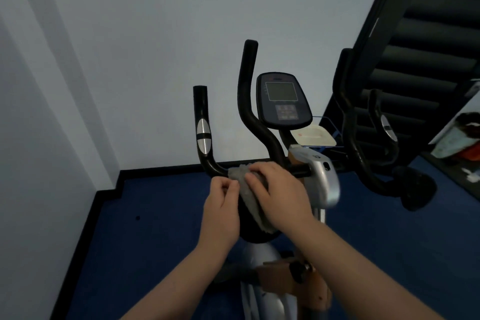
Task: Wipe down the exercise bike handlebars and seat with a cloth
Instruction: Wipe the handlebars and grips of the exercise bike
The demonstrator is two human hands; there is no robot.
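A grey cloth (237, 174) is draped over the black horizontal bar of the exercise bike's left handlebar (202, 122), and its tail hangs down between my hands. My right hand (279, 189) lies over the cloth and curls round it on the bar. My left hand (223, 205) is just to the left, fingers curled, pinching the cloth's edge. The taller inner handlebar (248, 86) rises behind my hands, and the right handlebar (348, 117) stands at the right. The seat is not in view.
The bike's console (283, 100) sits between the handlebars, above the silver column (324, 179). A white wall stands close behind and to the left. Dark stairs (428, 34) rise at the right. A white tray (313, 136) lies behind the console. Blue carpet (155, 215) covers the floor.
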